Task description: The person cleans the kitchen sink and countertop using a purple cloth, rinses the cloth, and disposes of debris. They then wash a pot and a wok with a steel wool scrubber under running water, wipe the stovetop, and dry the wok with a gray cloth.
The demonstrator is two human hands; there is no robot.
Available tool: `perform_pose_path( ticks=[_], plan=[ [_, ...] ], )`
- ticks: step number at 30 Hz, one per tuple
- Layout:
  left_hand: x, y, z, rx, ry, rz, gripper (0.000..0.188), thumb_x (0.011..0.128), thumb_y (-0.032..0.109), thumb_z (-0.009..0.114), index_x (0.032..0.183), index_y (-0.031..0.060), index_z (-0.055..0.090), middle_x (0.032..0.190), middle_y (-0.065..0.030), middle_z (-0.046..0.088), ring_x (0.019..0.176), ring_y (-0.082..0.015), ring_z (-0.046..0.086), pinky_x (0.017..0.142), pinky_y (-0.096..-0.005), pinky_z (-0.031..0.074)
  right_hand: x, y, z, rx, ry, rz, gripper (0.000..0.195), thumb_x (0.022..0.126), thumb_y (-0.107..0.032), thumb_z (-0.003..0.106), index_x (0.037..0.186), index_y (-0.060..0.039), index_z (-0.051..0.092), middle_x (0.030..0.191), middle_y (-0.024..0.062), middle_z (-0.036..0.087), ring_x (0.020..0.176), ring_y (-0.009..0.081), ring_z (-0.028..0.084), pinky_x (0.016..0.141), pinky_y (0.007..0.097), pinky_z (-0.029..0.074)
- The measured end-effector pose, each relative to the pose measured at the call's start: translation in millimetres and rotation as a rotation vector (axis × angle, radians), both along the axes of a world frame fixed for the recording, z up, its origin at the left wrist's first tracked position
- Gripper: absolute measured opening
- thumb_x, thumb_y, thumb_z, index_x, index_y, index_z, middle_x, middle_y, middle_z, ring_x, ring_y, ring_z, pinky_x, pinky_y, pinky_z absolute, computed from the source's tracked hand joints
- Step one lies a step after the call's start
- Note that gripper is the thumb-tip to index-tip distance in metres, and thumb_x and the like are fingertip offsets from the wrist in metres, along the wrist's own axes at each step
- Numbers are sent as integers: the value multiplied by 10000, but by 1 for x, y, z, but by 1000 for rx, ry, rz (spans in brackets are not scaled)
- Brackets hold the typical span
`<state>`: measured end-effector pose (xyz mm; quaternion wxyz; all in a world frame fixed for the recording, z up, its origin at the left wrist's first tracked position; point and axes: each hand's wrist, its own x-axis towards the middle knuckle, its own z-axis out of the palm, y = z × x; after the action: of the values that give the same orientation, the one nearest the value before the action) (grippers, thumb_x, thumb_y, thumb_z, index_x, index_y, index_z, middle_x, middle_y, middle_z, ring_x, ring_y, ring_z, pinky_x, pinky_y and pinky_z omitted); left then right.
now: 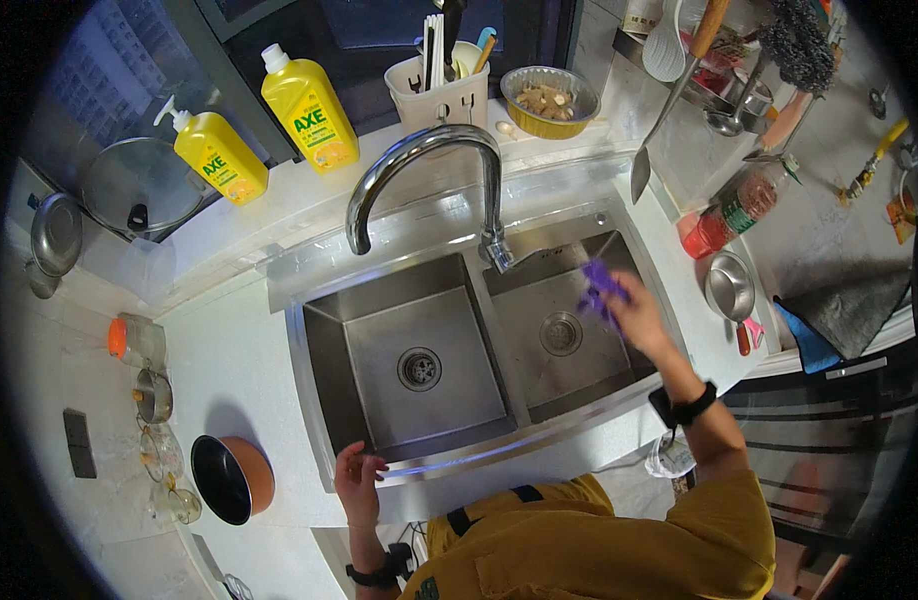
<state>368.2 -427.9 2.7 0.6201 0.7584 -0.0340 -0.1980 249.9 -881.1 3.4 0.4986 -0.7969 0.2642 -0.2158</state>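
Observation:
My right hand (639,313) grips a bunched purple cloth (600,291), slightly blurred, above the right basin (579,382) of a stainless steel double sink. Beneath the cloth, the right basin's drain strainer (561,334) shows. At the sink's front left corner, my left hand (358,480) hovers by the rim with loosely bent fingers and nothing in them. The left basin (444,330) has a round drain (419,369) in its floor. A chrome gooseneck faucet (491,180) rises behind the divider, its spout turned over the left basin.
Two yellow dish soap bottles (309,112) (223,157), a utensil holder (438,97) and a foil bowl (550,112) line the back ledge. An orange-brown pot (253,480) stands left. Along the right are a plastic bottle (740,210), a small metal pan (729,285) and a hanging spatula (658,120).

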Motion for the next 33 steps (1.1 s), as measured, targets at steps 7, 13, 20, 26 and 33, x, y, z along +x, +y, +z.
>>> perform_pose_path(
  ticks=[7, 13, 20, 26, 33],
  plan=[
    [-24, 15, -4, 138, 55, 173, 285, 813, 27, 518, 1095, 8, 475, 733, -91, 605, 657, -159, 594, 547, -237, 448, 180, -97, -18, -275, -120, 265, 319, 778, -216, 625, 1014, -2, 600, 1119, 144, 565, 1024, 278, 538, 875, 310, 416],
    [-46, 28, 10, 312, 1, 147, 308, 887, 109, 474, 1172, -7, 462, 885, -143, 629, 706, -188, 607, 624, -267, 506, 242, -83, -77, -728, 514, 700, 333, 879, -364, 432, 1140, -219, 577, 1266, 45, 493, 1160, 278, 425, 994, 404, 296],
    [-39, 0, 22, 378, -54, 44, 256, 894, 146, 473, 1099, -4, 497, 744, -60, 600, 650, -195, 586, 642, -273, 477, 189, -134, -96, -783, 372, 409, 352, 882, -381, 435, 1148, -193, 568, 1268, 94, 480, 1176, 295, 391, 1021, 421, 243],
    [-32, -2, -5, 154, 5, 147, 252, 820, 17, 508, 1071, 13, 481, 714, -72, 597, 635, -138, 587, 523, -216, 446, 79, -209, -117, -748, 631, -71, 360, 908, -316, 396, 1192, -131, 516, 1285, 148, 444, 1193, 322, 368, 1012, 406, 270],
    [-46, -25, 4, 69, -12, 49, 236, 860, 46, 497, 1095, 25, 481, 726, -57, 597, 650, -133, 586, 536, -218, 447, -58, -169, -109, -693, 687, -125, 344, 871, -293, 443, 1153, -105, 504, 1309, 136, 400, 1111, 362, 404, 962, 429, 326]
  ],
)
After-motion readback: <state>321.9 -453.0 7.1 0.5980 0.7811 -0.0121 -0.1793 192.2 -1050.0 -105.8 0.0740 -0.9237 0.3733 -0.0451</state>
